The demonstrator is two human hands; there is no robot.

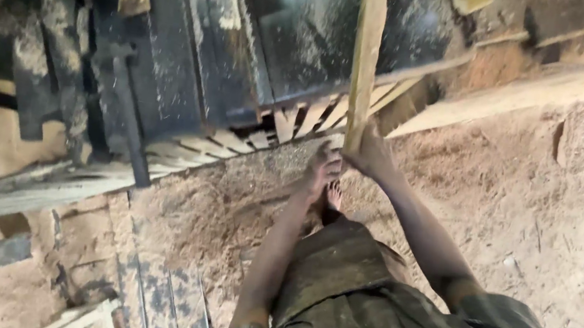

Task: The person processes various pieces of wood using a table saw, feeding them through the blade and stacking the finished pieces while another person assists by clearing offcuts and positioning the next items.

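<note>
A long pale wooden plank stands almost upright in front of me, running up out of the top of the view. My right hand grips its lower end. My left hand hangs just left of that end with loose fingers; whether it touches the plank is unclear. Below the hands I see my bare foot on the sawdust and my dark striped clothing.
A dark sawdust-covered machine table lies behind the plank. Wooden slats fan out beneath it. A long pale beam runs at the upper right. Sawdust covers the floor, with boards at the lower left.
</note>
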